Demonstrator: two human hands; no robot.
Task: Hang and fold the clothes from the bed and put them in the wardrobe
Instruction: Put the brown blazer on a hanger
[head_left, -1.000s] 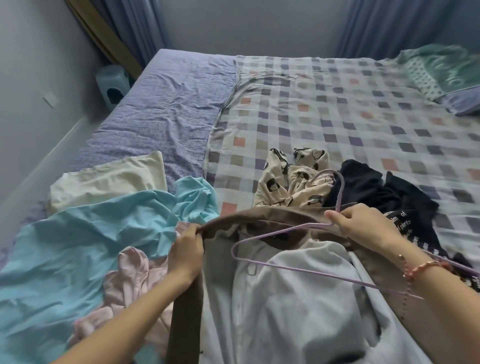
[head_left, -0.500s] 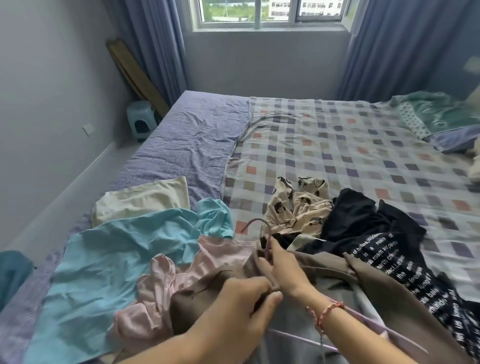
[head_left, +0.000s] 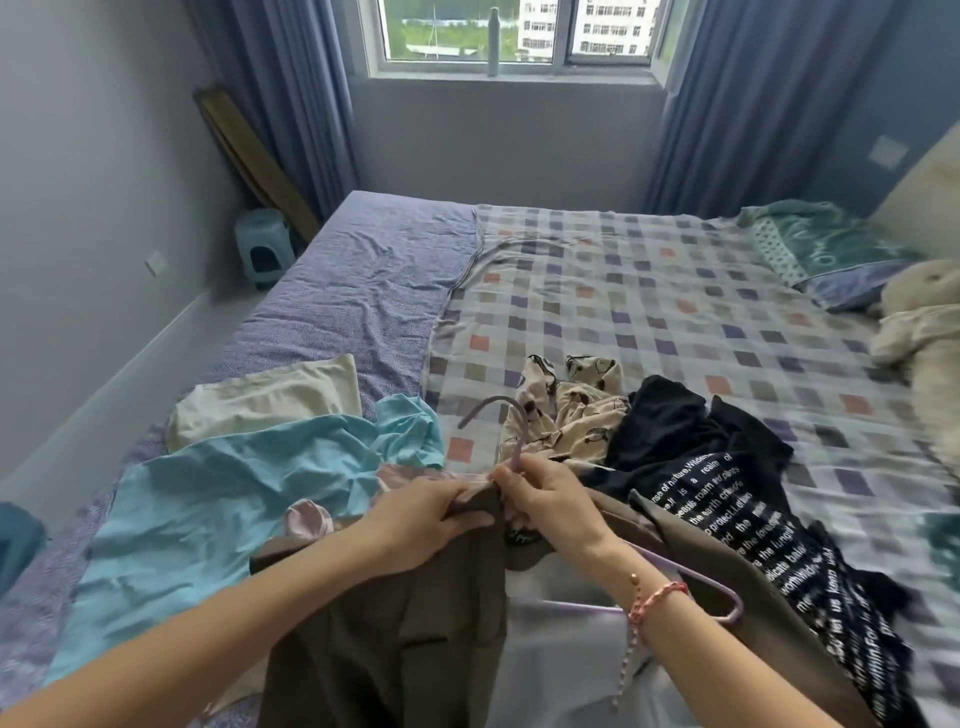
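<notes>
A brown jacket (head_left: 395, 613) with a pale lining lies at the bed's near edge, with a lilac hanger (head_left: 506, 415) inside it. My left hand (head_left: 415, 525) grips the jacket's collar from the left. My right hand (head_left: 550, 501) pinches the hanger's neck just below the hook, which points up and left. The hanger's right shoulder end (head_left: 727, 605) sticks out over the lining. Around the jacket lie a turquoise garment (head_left: 208, 504), a pink garment (head_left: 309, 519), a cream folded piece (head_left: 270, 400), a beige printed garment (head_left: 571, 415) and a black shirt with white lettering (head_left: 727, 499).
The bed carries a checked sheet (head_left: 675, 312) and a purple sheet (head_left: 353, 291). A pillow (head_left: 831, 249) and a plush toy (head_left: 919, 322) lie at the right. A blue stool (head_left: 262, 247) and a wooden board (head_left: 249, 156) stand by the left wall, under a curtained window (head_left: 519, 31).
My hands have come together at the jacket's collar. The right hand slid up the hanger to its neck, and the left hand moved right along the collar. The view has tilted up.
</notes>
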